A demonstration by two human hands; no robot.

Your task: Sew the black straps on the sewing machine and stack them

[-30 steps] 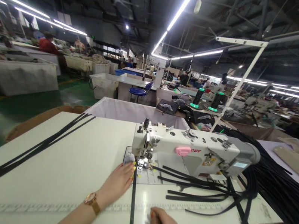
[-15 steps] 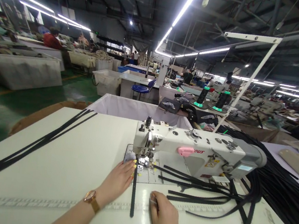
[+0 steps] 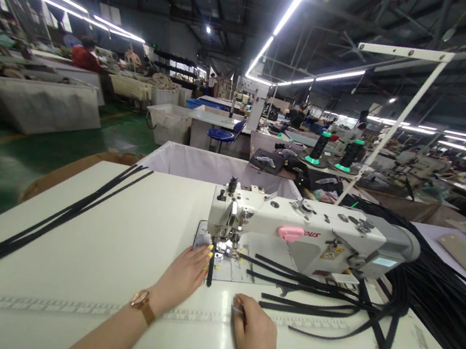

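Note:
My left hand [image 3: 186,268] lies flat, fingers stretched out, on the metal plate left of the presser foot. Its fingertips are at the edge of a short black strap [image 3: 210,274], whose far end goes under the foot of the white sewing machine [image 3: 265,218]. Nearer the table's front edge, my right hand [image 3: 256,331] is closed, resting on the white table [image 3: 132,223]. Something small and shiny shows between its thumb and fingers; most of it is hidden, so I cannot name it.
Several black straps [image 3: 313,284] lie right of the needle, running to a large black pile [image 3: 437,307]. Long finished-looking straps [image 3: 59,212] cross the table's left side. Behind the machine stand a lined bin [image 3: 216,167] and black thread cones [image 3: 319,148]. A printed ruler [image 3: 83,305] runs along the front.
The black strap has moved away from me under the presser foot, so its near tail is much shorter. Both hands stay nearly in place. The view has shifted slightly.

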